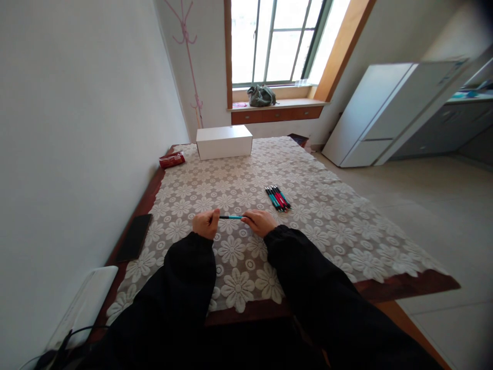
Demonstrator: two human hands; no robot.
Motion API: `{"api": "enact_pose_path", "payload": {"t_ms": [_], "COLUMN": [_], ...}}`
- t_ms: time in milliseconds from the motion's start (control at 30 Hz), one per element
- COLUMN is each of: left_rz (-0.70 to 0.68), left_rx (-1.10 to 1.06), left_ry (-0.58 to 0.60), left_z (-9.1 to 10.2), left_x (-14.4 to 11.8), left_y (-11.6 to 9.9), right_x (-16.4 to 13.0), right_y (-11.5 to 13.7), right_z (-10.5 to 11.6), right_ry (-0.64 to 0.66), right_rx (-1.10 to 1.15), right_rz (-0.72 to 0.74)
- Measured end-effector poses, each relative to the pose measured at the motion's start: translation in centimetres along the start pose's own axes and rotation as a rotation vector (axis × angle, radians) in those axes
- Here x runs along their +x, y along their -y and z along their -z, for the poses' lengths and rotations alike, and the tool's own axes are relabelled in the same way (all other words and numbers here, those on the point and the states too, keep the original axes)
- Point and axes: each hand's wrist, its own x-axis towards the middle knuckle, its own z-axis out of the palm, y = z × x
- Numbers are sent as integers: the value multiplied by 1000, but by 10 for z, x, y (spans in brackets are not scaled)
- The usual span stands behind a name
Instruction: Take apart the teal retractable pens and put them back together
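Note:
A slim teal and black pen [231,217] lies level between my two hands, just over the lace tablecloth [231,250]. The fingers of my left hand [206,224] are closed around its black end. At the other end, my right hand [260,222] pinches the pen between thumb and fingers. Beyond my right hand, several pens [278,198] in teal, black and red lie side by side in a small group on the cloth. The parts of the held pen inside my fingers are hidden.
A white box [224,143] stands at the table's far end, with a red packet [172,160] to its left. Along the left edge are a dark flat object [134,237] and a white device [82,303] with cables. A wall borders the table on the left.

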Motion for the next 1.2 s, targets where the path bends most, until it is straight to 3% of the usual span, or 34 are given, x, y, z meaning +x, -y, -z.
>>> {"api": "enact_pose_path", "payload": {"t_ms": [400, 1200], "left_rz": [26, 15], "left_rx": [-5, -8], "left_ry": [26, 7], "left_z": [-1, -3], "left_x": [0, -1], "left_y": [0, 1], "right_x": [1, 0], "right_y": [2, 1], "right_z": [2, 2], "right_ry": [-53, -37], "right_rx": [19, 20], "right_rz": [14, 41]}}
